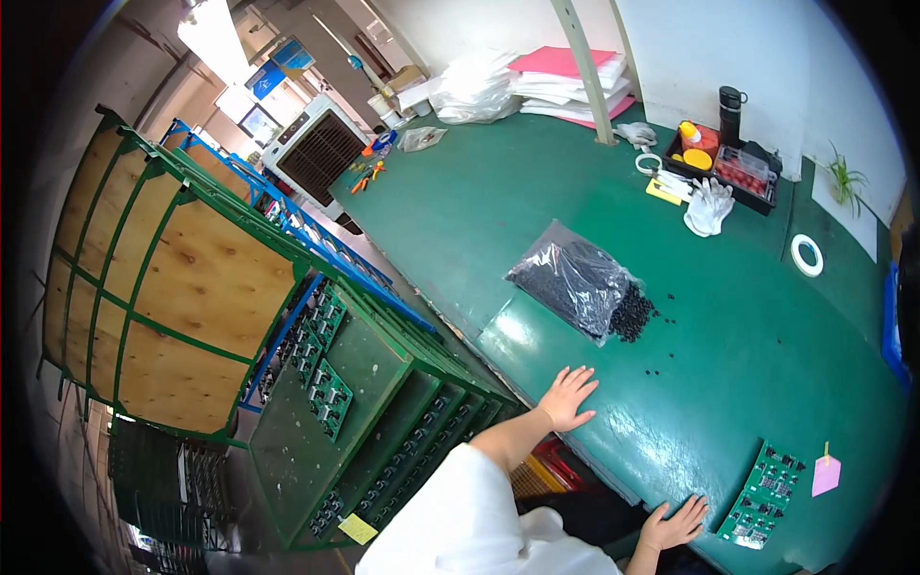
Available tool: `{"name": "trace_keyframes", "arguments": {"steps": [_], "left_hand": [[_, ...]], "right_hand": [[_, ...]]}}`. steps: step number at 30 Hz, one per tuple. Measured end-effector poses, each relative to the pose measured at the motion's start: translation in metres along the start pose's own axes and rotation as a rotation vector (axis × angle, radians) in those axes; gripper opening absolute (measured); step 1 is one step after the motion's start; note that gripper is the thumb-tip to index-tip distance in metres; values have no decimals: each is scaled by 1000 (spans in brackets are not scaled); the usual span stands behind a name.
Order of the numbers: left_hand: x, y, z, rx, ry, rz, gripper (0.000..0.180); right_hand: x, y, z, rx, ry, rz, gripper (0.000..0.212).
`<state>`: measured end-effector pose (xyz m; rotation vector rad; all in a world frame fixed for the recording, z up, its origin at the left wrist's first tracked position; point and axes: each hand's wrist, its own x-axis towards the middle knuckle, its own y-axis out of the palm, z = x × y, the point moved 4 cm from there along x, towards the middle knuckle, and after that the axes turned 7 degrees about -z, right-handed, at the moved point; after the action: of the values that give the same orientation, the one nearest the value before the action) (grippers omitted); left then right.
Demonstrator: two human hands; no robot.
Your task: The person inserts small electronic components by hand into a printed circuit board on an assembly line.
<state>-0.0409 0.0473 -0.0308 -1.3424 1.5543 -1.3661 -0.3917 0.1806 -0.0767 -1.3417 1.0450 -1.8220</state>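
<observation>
My left hand [567,398] lies flat on the near edge of the green work table [460,220], fingers spread and nothing in it. Farther along, my right hand [676,523] rests on the same edge, its fingers also stretched out and holding nothing. Just right of that hand lies a green circuit board panel [764,494] with dark components. Beyond my left hand is a clear plastic bag [572,278] full of small black parts. From its open right end a pile of black parts [632,314] spills onto the table, with several loose ones scattered around.
Left of the table stands a green rack [335,460] carrying several circuit boards [331,398]. At the back right sit a black tray [757,196], white gloves [709,208] and a tape roll [807,255]. A pink tag [826,475] lies beside the board panel. A metal post [585,72] rises at the rear.
</observation>
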Motion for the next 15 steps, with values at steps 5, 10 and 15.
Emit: {"name": "trace_keyframes", "arguments": {"steps": [5,10,15], "left_hand": [[5,0,-9,-23,-21,28,63],[-1,6,-7,-72,-25,-55,61],[-10,5,-16,1,-64,-169,51]], "right_hand": [[-1,6,-8,-126,-40,69,60],[0,9,-14,-153,-73,40,61],[-1,4,-20,-128,-49,17,55]]}}
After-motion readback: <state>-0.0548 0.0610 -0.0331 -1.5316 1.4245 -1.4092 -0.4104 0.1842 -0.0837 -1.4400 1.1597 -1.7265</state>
